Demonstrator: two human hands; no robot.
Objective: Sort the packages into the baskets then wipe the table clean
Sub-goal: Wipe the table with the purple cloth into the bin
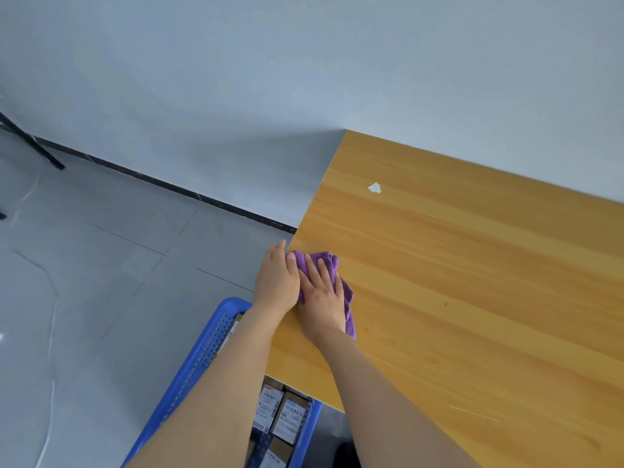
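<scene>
A purple cloth (332, 265) lies bunched at the left edge of the wooden table (472, 282). My right hand (322, 298) presses flat on the cloth with straight fingers. My left hand (277, 278) rests beside it at the table's edge, fingers together and touching the cloth's left end. Below the table's corner stands a blue basket (206, 352) with several labelled packages (287, 413) inside, partly hidden by my left forearm.
A small white scrap (374, 188) lies on the table near the far left corner. The table's far edge meets a pale wall. Grey tiled floor lies to the left, with a black tripod leg (30, 140) at the far left.
</scene>
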